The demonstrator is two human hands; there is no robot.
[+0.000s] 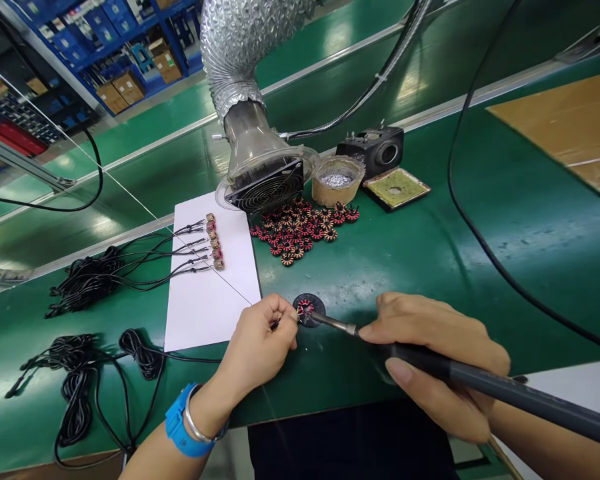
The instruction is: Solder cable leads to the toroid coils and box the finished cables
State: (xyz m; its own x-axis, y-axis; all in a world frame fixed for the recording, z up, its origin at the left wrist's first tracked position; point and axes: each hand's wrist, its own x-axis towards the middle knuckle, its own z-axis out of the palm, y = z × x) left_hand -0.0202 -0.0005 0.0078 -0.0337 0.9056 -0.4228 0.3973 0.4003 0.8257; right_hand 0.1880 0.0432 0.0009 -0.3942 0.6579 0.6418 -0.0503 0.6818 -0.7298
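Observation:
My left hand (266,333) is closed in a pinch on a black cable (195,359), with its thin wire end at a small red-and-black wound ring coil (305,307). The coil lies on a round black disc (318,321) on the green bench. A thin strand (130,191) runs from the upper left down to my left hand. My right hand (435,347) is wrapped round the black handle of a soldering iron (460,375). Its metal tip reaches the coil from the right; whether it touches the coil or the wire I cannot tell.
Several loose coils (300,230) lie under a fume-extractor hood (265,167). Beside it stand a solder pot (336,181), a yellow sponge tray (397,189) and a black stand (380,150). Finished-looking cabled coils rest on white paper (213,307); cable bundles (73,353) lie left.

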